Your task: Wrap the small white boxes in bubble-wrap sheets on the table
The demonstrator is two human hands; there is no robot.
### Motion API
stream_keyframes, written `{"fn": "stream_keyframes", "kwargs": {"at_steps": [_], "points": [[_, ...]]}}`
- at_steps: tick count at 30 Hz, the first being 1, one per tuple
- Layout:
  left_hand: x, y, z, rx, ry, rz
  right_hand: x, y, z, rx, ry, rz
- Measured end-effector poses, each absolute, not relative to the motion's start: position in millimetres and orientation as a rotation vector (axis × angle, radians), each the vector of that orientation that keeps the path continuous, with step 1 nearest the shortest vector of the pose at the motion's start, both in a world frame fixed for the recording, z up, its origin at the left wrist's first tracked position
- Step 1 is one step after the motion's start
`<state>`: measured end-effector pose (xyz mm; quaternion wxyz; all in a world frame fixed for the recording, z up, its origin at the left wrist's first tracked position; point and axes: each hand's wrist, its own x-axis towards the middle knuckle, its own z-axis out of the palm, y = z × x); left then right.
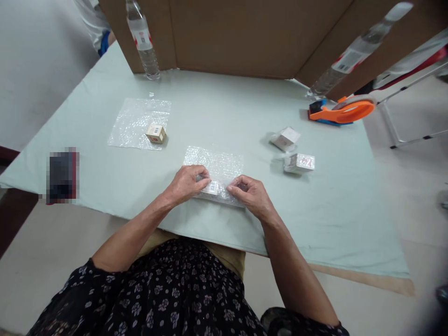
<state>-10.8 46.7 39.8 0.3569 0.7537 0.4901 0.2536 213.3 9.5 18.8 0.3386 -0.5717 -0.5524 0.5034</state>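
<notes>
A small white box [212, 187] lies under a fold of a bubble wrap sheet [219, 161] near the table's front edge. My left hand [191, 181] pinches the wrap at the box's left side, thumb and forefinger together. On the other side my right hand [250, 192] pinches the folded wrap a little right of the box. The far part of the sheet lies flat beyond both hands. Farther left, a small cream-coloured box [156, 133] rests on the right edge of another bubble wrap sheet [135, 122].
Two wrapped boxes, one [287, 138] behind the other [300, 163], sit to the right. Beyond them stands an orange tape dispenser [341, 112]. Water bottles stand at back left [143, 42] and back right [350, 58] before a cardboard panel [238, 37]. A blurred dark item [62, 176] lies far left.
</notes>
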Motion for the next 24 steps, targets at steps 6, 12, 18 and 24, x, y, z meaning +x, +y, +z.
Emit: {"fn": "stream_keyframes", "kwargs": {"at_steps": [6, 12, 18, 24], "points": [[-12, 46, 38, 1.792, 1.229, 0.621, 213, 5, 16, -1.507, -1.376, 1.272], [-13, 48, 36, 1.715, 1.215, 0.606, 212, -4, 16, -1.563, -1.626, 0.552], [-13, 49, 34, 1.715, 1.224, 0.631, 188, -21, 32, -1.23, -2.109, -0.051], [-12, 54, 34, 1.717, 1.236, 0.61, 171, -16, 21, -1.115, -2.349, -0.04]]}}
